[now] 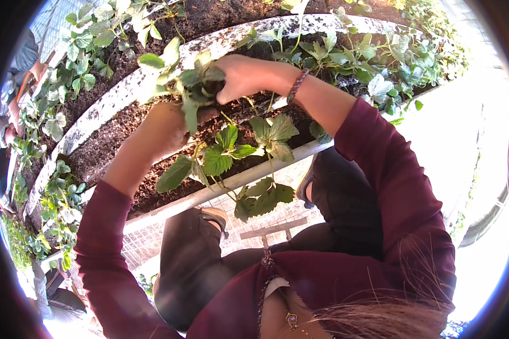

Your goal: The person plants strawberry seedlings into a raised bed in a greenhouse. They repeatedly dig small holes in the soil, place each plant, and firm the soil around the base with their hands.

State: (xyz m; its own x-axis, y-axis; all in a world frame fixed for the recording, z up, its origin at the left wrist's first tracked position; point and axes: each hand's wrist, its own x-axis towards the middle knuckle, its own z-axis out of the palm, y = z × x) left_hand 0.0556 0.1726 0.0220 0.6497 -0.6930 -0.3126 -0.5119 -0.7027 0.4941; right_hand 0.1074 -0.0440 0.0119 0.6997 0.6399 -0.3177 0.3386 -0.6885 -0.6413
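My right hand (239, 80) reaches in from the right at the upper middle, its fingers closed on a cluster of strawberry leaves (191, 82). Just below and to the left, my left hand (171, 125) is down at the soil under that cluster, its fingers largely hidden by leaves and shadow, so its hold cannot be told. Dark crumbly soil (97, 148) fills the bed around both hands. Nearer to me, a strawberry plant (220, 154) spreads green leaves, and some of its leaves (265, 197) hang over the pale front edge of the bed.
A pale rail (233, 182) edges the bed above my knees. Behind my hands runs a speckled white strip (110, 99), with more strawberry plants (356, 55) to the right and others (82, 63) to the left. A co-worker's hands (15, 116) show at the far left.
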